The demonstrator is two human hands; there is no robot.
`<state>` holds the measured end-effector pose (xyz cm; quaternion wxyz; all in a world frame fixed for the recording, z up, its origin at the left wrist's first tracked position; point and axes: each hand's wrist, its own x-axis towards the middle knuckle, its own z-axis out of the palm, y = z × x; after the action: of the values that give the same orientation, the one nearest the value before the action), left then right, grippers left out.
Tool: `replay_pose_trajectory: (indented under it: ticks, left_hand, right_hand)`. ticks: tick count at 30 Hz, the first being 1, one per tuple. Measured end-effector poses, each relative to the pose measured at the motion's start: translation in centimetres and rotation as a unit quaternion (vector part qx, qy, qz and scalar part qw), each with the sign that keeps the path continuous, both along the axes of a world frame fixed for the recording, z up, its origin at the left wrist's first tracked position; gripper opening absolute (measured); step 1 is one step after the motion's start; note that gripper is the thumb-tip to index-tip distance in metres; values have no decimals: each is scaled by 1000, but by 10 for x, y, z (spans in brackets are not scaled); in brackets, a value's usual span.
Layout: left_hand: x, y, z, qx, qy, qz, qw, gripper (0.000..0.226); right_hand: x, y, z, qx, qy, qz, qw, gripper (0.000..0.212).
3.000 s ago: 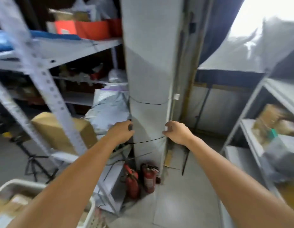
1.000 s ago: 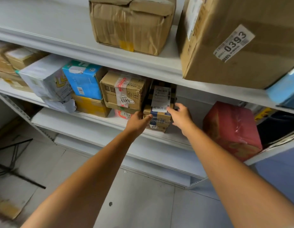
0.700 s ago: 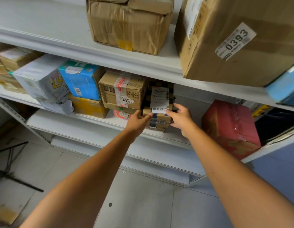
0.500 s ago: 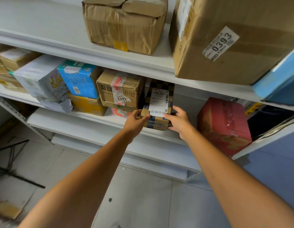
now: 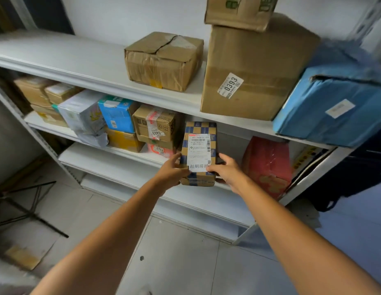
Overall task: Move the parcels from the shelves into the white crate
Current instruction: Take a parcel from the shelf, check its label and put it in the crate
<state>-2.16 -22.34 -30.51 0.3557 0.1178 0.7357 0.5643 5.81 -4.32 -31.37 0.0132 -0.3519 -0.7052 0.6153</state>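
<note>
Left hand (image 5: 172,172) and right hand (image 5: 225,172) clasp, fingers curled round its sides, a small blue-and-tan checkered cardboard parcel (image 5: 199,154) bearing a white paper label, at the white metal shelf (image 5: 125,156).

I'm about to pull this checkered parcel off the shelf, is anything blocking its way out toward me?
Nothing visible does. The left hand and right hand grip the checkered parcel; the brown box and red parcel stand beside it, not in front. The white crate is out of view.

Three brown boxes (image 5: 164,60) at 12 o'clock, one blue parcel (image 5: 334,111) at 2, one checkered parcel (image 5: 199,154), one left hand (image 5: 171,172), one right hand (image 5: 227,171).
</note>
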Motion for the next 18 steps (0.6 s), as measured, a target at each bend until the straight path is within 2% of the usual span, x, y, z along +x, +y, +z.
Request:
replay_pose_trajectory:
  ticks: [2, 6, 13, 18]
  left_hand:
    - [9, -8, 7, 3, 5, 9, 1000, 72]
    - [22, -27, 14, 21, 9, 42, 999, 65]
    - [30, -62, 18, 19, 43, 120, 992, 42]
    - [27, -96, 25, 29, 43, 152, 987, 55]
  right_hand:
    - [6, -5, 7, 7, 2, 23, 1000, 90]
    - [14, -19, 10, 6, -4, 58, 998, 97]
    - [17, -50, 16, 7, 14, 100, 995, 96]
    - [2, -77, 26, -2, 41, 148, 988, 88]
